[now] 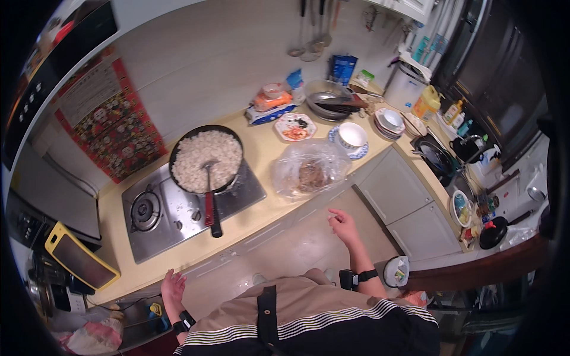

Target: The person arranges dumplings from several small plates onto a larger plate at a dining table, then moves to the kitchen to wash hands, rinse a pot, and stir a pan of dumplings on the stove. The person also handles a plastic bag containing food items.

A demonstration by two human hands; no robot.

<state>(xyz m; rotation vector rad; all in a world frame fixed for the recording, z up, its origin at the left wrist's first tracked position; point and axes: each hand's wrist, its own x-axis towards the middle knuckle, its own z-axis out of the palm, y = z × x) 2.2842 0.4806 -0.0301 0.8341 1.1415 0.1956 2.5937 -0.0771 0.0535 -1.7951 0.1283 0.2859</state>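
My left hand [173, 287] is held near the front edge of the counter, palm partly up, fingers apart and empty. Out over the floor, in front of the drawers, my right hand [342, 226] has loosely bent fingers and nothing in it. A black wok [240, 153] full of pale diced pieces [196, 153] sits on the right burner of a steel gas hob [167, 240]. A spatula with a red and black handle [209, 213] rests in the pieces beside the wok's handle [217, 228]. To the right lies a clear plastic bag [285, 171] with brown food inside.
Behind the bag stand an octagonal plate of chopped red and dark bits [285, 133], a white bowl [352, 135] on a blue-patterned plate, and a metal basin [311, 104] holding knives. A yellow-framed cutting board [82, 258] leans at the counter's left. A lined bin [396, 272] stands at right.
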